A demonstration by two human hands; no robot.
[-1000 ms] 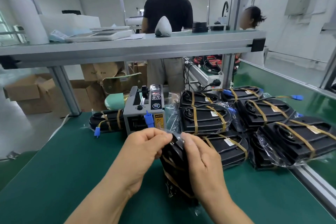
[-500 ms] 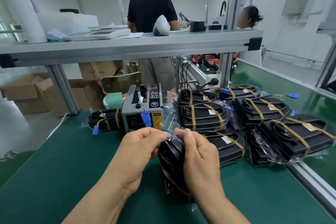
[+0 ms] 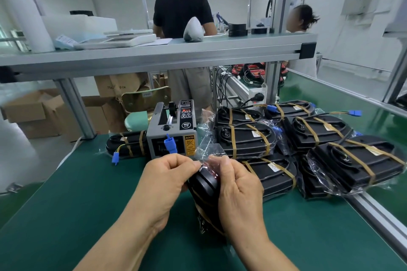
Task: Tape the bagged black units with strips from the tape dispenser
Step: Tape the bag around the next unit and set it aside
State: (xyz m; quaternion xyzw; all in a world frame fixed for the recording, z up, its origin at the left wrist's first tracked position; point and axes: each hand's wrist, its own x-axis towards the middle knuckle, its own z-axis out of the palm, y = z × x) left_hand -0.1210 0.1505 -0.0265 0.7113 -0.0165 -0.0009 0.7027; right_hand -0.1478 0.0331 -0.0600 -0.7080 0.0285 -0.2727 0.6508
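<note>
A bagged black unit (image 3: pixel 203 185) stands on end on the green mat between my hands. My left hand (image 3: pixel 168 179) and my right hand (image 3: pixel 239 189) both pinch the clear bag's loose top above the unit. Brown tape bands cross the unit's lower part. The grey tape dispenser (image 3: pixel 172 131) sits just behind my hands, with a blue connector in front of its slot. Whether a strip sticks out of the slot is hidden.
Several taped bagged units (image 3: pixel 317 130) are piled to the right, up to the aluminium rail (image 3: pixel 378 215). Another taped unit (image 3: pixel 127 145) lies left of the dispenser. A shelf beam (image 3: pixel 154 57) runs overhead. Two people stand beyond the bench.
Both hands have kept their pinch on the bag top and shifted it slightly. The person in black behind the shelf has stepped to the left.
</note>
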